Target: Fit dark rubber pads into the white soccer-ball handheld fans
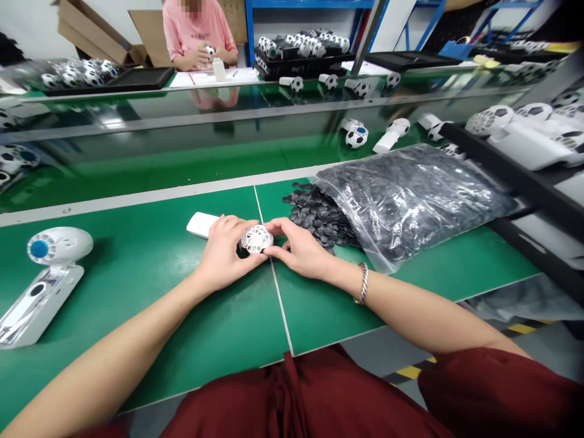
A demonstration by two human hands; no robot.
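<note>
**Barely started, by the look of it**

Your left hand (222, 250) and right hand (305, 248) grip the white ball-shaped head (258, 239) between them, over the bench (155, 280). Its top is plain lattice (no black I can make out), while the units (356, 137) beyond are patched black. Loose black discs (317, 214) lie near your right hand.

Bright light glares off the plastic bag (420, 191) and green conveyor (191, 149), while outer edges look soft.

Blue shelving (314, 3) and a white wall (30, 18) stand behind; yellow-black tape (522, 329) marks the grey floor (550, 353).
</note>
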